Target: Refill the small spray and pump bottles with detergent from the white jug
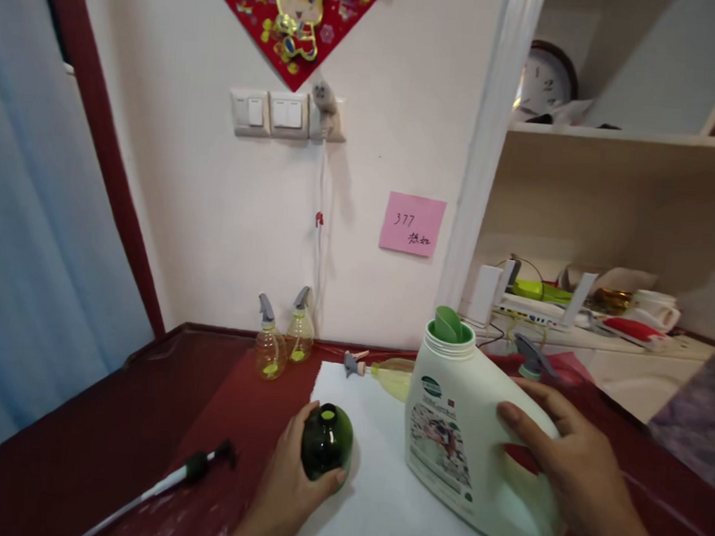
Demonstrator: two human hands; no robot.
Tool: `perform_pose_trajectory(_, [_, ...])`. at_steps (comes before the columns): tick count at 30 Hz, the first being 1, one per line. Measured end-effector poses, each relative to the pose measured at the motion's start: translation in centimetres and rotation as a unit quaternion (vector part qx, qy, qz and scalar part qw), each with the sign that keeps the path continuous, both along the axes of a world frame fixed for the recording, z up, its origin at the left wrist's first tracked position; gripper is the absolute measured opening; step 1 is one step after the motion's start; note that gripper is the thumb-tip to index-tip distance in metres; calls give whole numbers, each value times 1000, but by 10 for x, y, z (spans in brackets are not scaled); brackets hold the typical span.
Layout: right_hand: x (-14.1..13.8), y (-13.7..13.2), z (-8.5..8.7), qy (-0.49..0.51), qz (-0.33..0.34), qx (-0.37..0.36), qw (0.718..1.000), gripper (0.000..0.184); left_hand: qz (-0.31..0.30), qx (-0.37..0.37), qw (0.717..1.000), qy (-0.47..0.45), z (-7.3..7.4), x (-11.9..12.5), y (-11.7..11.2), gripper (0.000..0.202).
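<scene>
You clasp a dark green bottle (319, 447) in your left grip (292, 480), thumb and fingers curled around its rounded body, its open mouth facing up above a white sheet (372, 498) spread on a dark red table (157, 417). Your right grip (585, 464) is closed about the handle of a large pale green jug (449, 438), the thumb laid along the near side; the fingers on the far side are partly hidden. The jug stands just to the right of the bottle, apart from it, a green spout (447, 323) showing in its uncapped neck. Whether its base touches the sheet, you cannot tell from this angle. On the table to your left lies a pump (200, 464) with a pale tube. Two clear spray bottles (271, 350) stand near the wall, and a yellowish spray bottle (390, 376) lies partly behind the jug.
</scene>
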State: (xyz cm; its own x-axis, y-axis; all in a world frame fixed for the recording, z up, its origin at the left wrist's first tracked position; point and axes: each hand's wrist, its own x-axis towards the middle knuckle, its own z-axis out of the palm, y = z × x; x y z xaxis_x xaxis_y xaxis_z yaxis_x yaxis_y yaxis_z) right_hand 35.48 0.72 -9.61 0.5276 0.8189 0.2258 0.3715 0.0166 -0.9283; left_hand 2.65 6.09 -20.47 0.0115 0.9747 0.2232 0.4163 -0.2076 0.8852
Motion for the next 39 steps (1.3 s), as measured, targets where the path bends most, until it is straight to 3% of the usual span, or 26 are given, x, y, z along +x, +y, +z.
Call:
perform_pose_trajectory(6, [-7,-14,34,-186,13,16,982,60,-12,-13,999,29,9,4,-4,83])
perform_pose_trajectory(14, [-21,-21,57,-407,136,33,902,44,-31,-15,998,43,17,3,-9,83])
perform_pose_trajectory(25, [-36,-11,48,-557,166,-7,814,50,-33,-14,997,61,19,3,-9,84])
perform_pose_trajectory(39, [-49,3,42,-685,167,61,706,52,-37,-2,998,49,17,3,-8,83])
